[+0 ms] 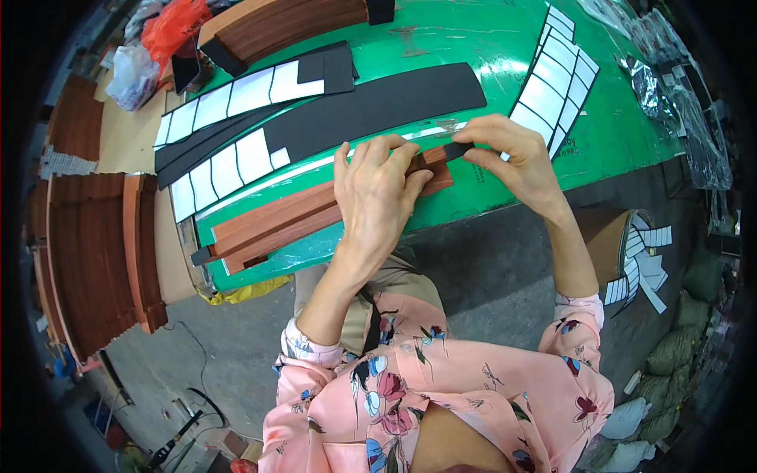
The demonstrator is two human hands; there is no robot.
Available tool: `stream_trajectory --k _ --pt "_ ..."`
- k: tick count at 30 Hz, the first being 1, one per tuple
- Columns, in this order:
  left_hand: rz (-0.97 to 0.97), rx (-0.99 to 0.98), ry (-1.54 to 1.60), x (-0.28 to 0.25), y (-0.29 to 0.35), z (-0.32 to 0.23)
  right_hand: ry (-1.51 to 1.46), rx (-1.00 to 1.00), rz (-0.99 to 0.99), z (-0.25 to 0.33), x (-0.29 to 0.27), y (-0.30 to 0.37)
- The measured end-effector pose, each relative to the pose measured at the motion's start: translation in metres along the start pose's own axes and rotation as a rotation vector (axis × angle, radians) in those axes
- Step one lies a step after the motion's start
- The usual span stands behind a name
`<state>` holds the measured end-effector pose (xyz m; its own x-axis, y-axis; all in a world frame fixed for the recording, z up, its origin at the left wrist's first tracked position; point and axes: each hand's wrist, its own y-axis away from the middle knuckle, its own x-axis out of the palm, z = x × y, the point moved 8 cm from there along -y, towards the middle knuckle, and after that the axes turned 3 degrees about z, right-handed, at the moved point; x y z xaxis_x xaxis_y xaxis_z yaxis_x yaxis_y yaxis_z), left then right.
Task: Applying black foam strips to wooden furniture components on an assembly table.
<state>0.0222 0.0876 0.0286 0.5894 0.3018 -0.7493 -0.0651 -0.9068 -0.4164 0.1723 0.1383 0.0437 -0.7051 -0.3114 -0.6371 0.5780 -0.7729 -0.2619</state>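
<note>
A long reddish-brown wood-grain strip [303, 217] lies along the near edge of the green table, over a wider flat board [240, 225] of the same colour. My left hand [372, 185] is closed over the strip toward its right end, thumb on the near side. There my right hand [511, 154] pinches a small black pad [456, 150] at the strip's tip, between thumb and forefinger. A similar black pad [202, 255] covers the strip's left end. The strip's middle is hidden under my left hand.
Black foam sheets [378, 102] lie beyond the strip, with white-backed cut sheets [225, 177] beside them. More white-backed pieces [556, 87] rest at the right. Stacked wood-grain boards [288, 27] stand at the far edge, others [91, 252] at left. A bin [611, 240] of scraps stands at right.
</note>
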Motion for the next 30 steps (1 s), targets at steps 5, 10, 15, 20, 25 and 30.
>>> stream_trajectory --k 5,10,15,20,25,30 --pt "0.017 -0.071 0.059 0.009 -0.003 0.004 0.282 -0.231 -0.027 0.008 0.008 -0.002" --pt "-0.002 -0.082 0.031 0.009 -0.002 0.006 0.325 -0.261 -0.008 0.006 0.013 -0.006" --pt "0.003 -0.079 0.029 0.01 -0.003 0.006 0.325 -0.268 -0.001 0.003 0.014 -0.006" --pt "0.01 -0.085 0.03 0.01 -0.004 0.006 0.328 -0.27 0.008 0.003 0.015 -0.008" --pt "0.003 -0.078 0.034 0.009 -0.002 0.006 0.333 -0.269 0.027 0.002 0.016 -0.009" --pt "0.006 -0.09 0.027 0.009 -0.003 0.006 0.315 -0.26 0.038 0.0 0.016 -0.01"
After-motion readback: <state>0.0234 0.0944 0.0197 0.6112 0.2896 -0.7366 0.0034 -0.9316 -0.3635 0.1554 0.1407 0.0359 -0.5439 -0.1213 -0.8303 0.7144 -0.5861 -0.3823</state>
